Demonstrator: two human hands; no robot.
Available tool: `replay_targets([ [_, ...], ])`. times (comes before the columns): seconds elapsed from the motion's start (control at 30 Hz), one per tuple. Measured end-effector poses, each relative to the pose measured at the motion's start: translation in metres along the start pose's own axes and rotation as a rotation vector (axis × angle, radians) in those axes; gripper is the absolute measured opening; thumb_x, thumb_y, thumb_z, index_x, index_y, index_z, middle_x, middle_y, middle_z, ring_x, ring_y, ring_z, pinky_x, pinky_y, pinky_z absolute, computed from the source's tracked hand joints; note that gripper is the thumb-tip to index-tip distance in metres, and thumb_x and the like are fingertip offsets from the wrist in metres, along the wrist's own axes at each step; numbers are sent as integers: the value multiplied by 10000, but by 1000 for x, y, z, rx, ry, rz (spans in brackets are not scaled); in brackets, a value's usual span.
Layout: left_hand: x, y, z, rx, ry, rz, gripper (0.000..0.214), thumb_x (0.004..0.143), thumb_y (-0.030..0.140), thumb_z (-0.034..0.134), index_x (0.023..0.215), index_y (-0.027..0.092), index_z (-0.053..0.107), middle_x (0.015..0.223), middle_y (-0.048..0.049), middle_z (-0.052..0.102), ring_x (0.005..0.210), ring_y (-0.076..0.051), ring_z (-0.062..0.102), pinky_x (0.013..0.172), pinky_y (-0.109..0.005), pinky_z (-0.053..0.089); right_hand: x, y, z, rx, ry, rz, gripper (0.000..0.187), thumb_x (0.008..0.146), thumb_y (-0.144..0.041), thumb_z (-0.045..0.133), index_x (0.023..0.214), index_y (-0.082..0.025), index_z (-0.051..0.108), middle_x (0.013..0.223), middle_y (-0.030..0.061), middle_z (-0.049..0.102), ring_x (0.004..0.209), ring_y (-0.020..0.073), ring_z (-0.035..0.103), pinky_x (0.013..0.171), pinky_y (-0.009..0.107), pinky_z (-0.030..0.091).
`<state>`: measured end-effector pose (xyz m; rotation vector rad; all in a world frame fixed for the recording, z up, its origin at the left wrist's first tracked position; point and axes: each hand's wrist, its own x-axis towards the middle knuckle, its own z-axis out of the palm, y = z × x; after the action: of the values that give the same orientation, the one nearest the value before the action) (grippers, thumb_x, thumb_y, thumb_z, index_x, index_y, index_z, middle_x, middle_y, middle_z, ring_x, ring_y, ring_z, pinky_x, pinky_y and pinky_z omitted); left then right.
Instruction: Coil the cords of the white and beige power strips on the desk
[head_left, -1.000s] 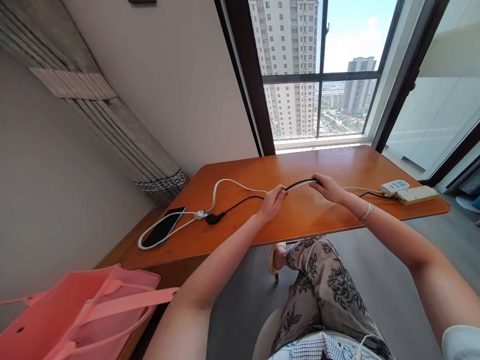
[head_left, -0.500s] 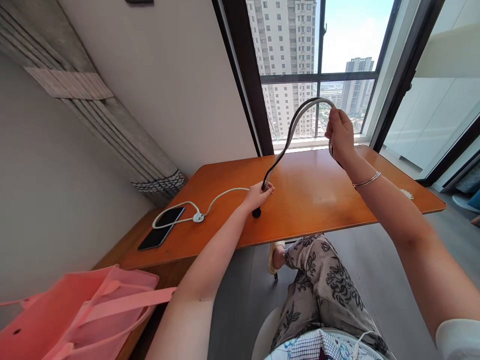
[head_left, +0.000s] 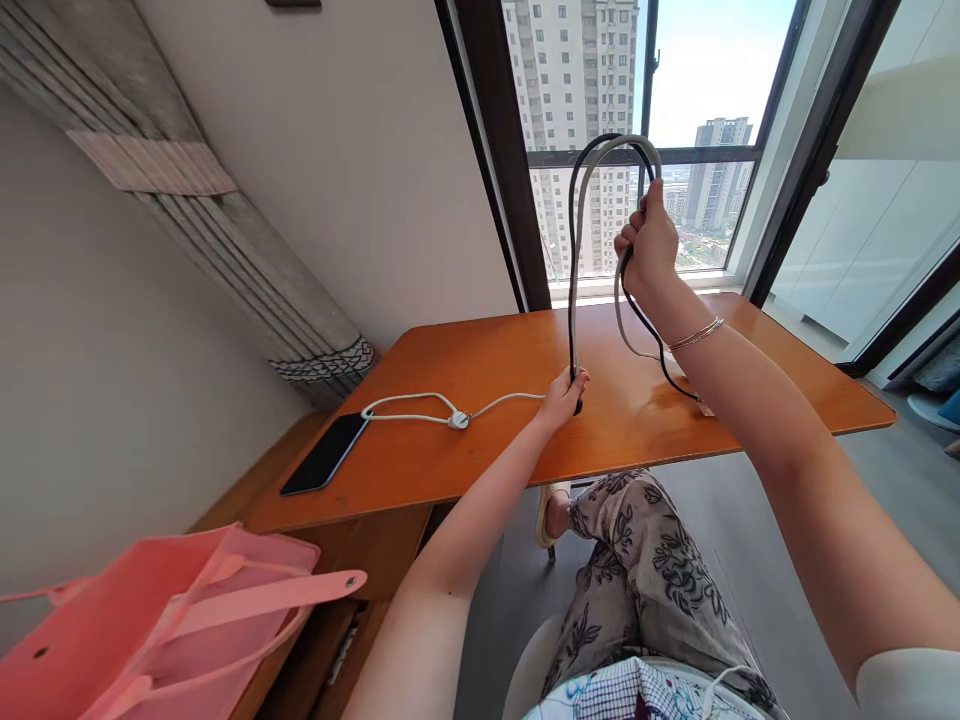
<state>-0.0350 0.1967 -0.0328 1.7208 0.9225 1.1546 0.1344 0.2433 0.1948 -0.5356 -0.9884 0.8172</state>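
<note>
A black cable (head_left: 571, 290) and a white cable (head_left: 581, 215) run side by side between my hands and arch up in front of the window. My left hand (head_left: 561, 402) pinches both of them low, just over the table. Higher up, my right hand (head_left: 651, 238) is closed round the top of the arch on its right side. From it the cables hang down to the tabletop, ending near a small pale piece partly hidden by my forearm. Left of my left hand, the white cable trails on to a round white piece (head_left: 458, 420) and a loop on the table.
A dark phone (head_left: 326, 455) lies on the left of the brown wooden table (head_left: 480, 350). The pink bag (head_left: 187, 620) sits at the lower left with its strap sticking out. A grey curtain (head_left: 247, 260) hangs by the wall; the window stands behind the table.
My left hand has moved right, dragging the white cable and its round piece along, off the phone. My right hand has moved up and left, and the cables now bend in a taller, narrower arch.
</note>
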Motion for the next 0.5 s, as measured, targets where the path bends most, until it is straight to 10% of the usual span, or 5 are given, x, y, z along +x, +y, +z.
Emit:
replay_targets([
  [0.13,-3,6,45,-35,-89,21,800,685,572,798,1309,216,446,676,79,421,595,-111,435,600,-270,399,-9,-3,28,55,-39,18,527,876,-774,427,848,-251,373,655,-78,256,470,46,343,417,174,294],
  [0.27,-1,10,78,-31,90,-65,1206,564,443,916,1496,198,191,701,93,406,611,-117,437,623,-277,392,-29,-8,50,96,-81,16,527,884,-772,402,878,-245,384,688,-69,236,482,34,351,449,160,298],
  [0.5,10,25,89,19,141,-7,1040,585,435,895,1450,205,366,667,98,359,603,-108,407,604,-260,335,-55,-36,70,254,-72,58,453,926,-676,432,861,-227,418,707,-60,166,457,6,273,475,146,274],
])
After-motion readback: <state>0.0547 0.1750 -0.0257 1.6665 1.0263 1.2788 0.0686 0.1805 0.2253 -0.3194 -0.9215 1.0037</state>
